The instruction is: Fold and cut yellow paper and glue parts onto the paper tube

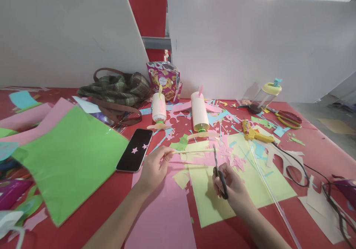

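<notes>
A thin pale-yellow strip [194,151], apparently paper, is pinched at its left end by my left hand [157,167]. Black-handled scissors [219,178] are in my right hand [230,186], blades pointing away from me and meeting the strip's right end. Beneath both hands lie a pink sheet [164,212] and a pale-yellow sheet [211,212], with pink scraps [222,150] heaped near the blade tips. Just beyond stand two cream paper-covered tubes, a larger one [199,110] and a smaller one [159,106], each with a paper propeller at its near end.
A phone [135,150] with pink stars on it lies left of my left hand, beside a large green sheet [72,163]. At right are a yellow glue gun [257,134] with a long glue stick, pliers [289,119] and a clear bottle [265,97]. White panels [250,48] stand behind.
</notes>
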`<state>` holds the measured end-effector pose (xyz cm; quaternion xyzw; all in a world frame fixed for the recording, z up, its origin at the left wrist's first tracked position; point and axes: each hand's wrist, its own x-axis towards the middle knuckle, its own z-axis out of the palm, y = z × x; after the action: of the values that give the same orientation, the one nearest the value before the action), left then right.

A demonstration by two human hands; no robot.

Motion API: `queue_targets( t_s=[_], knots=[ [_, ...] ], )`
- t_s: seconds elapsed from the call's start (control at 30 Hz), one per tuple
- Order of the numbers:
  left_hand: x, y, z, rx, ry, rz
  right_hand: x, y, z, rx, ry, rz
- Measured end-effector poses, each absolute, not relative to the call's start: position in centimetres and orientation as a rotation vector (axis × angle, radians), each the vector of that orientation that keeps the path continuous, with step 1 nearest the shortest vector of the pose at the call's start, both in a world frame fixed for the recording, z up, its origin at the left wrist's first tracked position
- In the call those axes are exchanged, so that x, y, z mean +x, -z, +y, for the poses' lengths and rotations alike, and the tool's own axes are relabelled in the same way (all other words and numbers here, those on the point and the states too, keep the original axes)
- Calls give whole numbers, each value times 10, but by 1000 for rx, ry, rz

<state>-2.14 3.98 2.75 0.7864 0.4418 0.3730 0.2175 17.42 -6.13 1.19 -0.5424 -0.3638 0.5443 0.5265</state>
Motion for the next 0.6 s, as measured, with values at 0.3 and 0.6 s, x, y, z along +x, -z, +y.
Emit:
queue_targets(
  t_s=[0.3,0.6],
  knots=[
    [-21,-27,39,2070,-927,1258,180,-8,-58,-1411,-1140,-818],
    [-19,-31,38,2001,-805,1257,197,9,-59,-2024,-404,-1341]
  ],
)
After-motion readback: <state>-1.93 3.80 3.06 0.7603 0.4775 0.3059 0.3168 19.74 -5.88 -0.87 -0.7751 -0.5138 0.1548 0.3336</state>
